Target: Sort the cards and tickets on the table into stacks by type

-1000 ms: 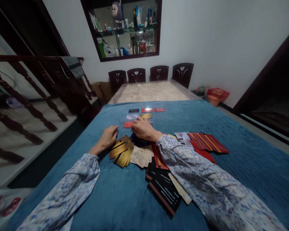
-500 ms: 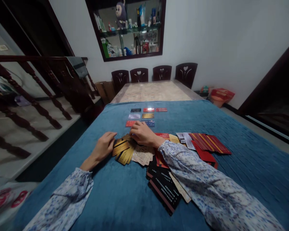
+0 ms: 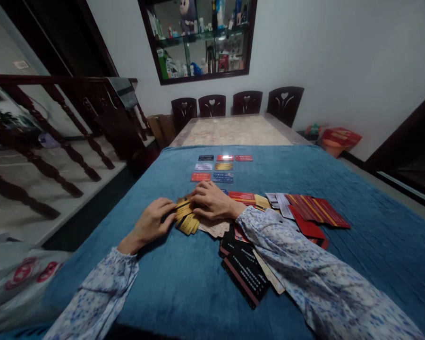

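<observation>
My left hand is at the left end of a row of fanned cards, its thumb and fingers closed on the edge of a gold card. Across from it, my right hand rests over the same gold cards with its fingers curled down onto them; its fingertips are partly hidden. More gold cards lie fanned below the hands. Cream cards spread out under my right palm, and black cards lie nearer to me, beside my right sleeve.
Red striped cards, a red packet and pale cards lie on the right. Single cards stand in short rows farther off, among them a blue card. A blue cloth covers the table; dark chairs line its far end.
My left hand has moved right and its fingers have closed on a gold card. The upper gold card has shifted inward. My right hand stays over the cards; the view has turned slightly left.
</observation>
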The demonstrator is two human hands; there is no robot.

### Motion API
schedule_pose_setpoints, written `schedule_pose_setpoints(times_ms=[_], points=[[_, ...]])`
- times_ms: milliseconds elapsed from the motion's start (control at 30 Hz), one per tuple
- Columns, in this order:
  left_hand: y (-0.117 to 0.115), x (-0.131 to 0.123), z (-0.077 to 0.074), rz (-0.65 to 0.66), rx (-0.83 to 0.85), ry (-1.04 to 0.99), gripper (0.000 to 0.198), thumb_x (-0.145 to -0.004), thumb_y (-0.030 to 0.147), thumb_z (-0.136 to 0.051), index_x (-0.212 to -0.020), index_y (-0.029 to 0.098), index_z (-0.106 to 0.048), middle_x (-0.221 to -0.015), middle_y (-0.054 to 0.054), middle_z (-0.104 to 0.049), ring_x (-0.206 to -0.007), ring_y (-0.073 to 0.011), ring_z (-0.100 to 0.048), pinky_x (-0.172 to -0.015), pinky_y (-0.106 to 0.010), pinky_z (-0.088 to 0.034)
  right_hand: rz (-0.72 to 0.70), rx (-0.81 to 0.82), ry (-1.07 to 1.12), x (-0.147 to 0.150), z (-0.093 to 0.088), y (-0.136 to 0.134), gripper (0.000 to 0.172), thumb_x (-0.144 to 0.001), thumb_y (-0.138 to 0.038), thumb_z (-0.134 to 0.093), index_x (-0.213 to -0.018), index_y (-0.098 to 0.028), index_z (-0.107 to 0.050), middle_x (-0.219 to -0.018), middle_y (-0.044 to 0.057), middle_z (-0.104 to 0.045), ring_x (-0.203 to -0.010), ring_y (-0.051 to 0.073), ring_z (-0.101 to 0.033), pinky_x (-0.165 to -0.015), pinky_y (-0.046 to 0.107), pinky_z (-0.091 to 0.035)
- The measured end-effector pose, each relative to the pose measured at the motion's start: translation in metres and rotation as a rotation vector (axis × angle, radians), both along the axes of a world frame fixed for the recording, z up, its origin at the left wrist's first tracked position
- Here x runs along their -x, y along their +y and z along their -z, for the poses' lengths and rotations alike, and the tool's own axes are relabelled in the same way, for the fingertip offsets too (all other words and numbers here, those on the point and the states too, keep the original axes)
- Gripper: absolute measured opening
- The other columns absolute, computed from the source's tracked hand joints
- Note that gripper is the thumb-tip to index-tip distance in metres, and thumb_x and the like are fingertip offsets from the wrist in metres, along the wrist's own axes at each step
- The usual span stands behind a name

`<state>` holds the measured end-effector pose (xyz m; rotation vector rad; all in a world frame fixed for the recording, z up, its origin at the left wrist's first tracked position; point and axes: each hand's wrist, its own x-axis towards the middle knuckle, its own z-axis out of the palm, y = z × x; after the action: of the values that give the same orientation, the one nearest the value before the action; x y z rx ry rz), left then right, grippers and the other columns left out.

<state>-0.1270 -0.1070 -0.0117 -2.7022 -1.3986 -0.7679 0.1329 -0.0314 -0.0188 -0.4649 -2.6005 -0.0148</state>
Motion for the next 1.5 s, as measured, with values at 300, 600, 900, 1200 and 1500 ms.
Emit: schedule_pose_setpoints(times_ms=[300, 600, 900, 1200, 1500], points=[[-0.001, -0.002, -0.001, 0.06, 0.037, 0.122, 0.031, -0.092, 0.036, -0.062, -0.117, 0.02, -0.071, -0.119, -0.014, -0.072, -0.117, -0.0311, -0.062, -0.105, -0.053, -0.051, 0.001, 0.038, -0.058, 0.003, 0.011, 0.003, 0.036, -0.096, -0.04, -0.061, -0.122, -0.017, -0.072, -0.132, 0.013, -0.071, -0.129, 0.031, -0.046, -0.106, 0.051, -0.028], [-0.003, -0.007, 0.0, 0.094, 0.061, 0.07, 0.019, -0.094, 0.029, -0.06, -0.102, 0.02, -0.073, -0.116, -0.013, -0.071, -0.113, -0.0268, -0.063, -0.101, -0.047, -0.053, -0.03, 0.052, -0.049, 0.001, 0.003, -0.003, 0.027, -0.099, -0.037, -0.057, -0.109, -0.019, -0.076, -0.12, 0.011, -0.077, -0.12, 0.028, -0.051, -0.101, 0.046, -0.03], [-0.003, -0.01, -0.002, 0.135, 0.052, -0.008, 0.02, -0.097, 0.028, -0.057, -0.09, 0.019, -0.074, -0.102, -0.01, -0.072, -0.101, -0.0222, -0.066, -0.091, -0.039, -0.056, -0.05, -0.068, 0.0, 0.004, 0.011, 0.0, 0.026, -0.1, -0.036, -0.056, -0.101, -0.021, -0.077, -0.102, 0.009, -0.078, -0.104, 0.025, -0.054, -0.092, 0.042, -0.035], [0.001, -0.006, 0.001, 0.178, -0.186, 0.072, 0.02, -0.1, 0.02, -0.052, -0.097, 0.018, -0.072, -0.095, -0.008, -0.074, -0.089, -0.0201, -0.065, -0.082, -0.037, -0.053, -0.101, -0.265, 0.227, 0.008, 0.022, 0.009, 0.021, -0.103, -0.026, -0.055, -0.093, -0.019, -0.073, -0.088, 0.008, -0.076, -0.093, 0.021, -0.056, -0.082, 0.037, -0.041], [0.002, -0.011, 0.001, 0.127, -0.308, 0.226, 0.021, -0.096, 0.009, -0.049, -0.098, 0.015, -0.069, -0.095, -0.01, -0.072, -0.083, -0.0208, -0.059, -0.075, -0.036, -0.05, -0.097, -0.232, 0.298, 0.01, 0.022, 0.009, 0.025, -0.104, -0.026, -0.052, -0.093, -0.019, -0.072, -0.084, 0.008, -0.074, -0.086, 0.02, -0.056, -0.077, 0.036, -0.048]])
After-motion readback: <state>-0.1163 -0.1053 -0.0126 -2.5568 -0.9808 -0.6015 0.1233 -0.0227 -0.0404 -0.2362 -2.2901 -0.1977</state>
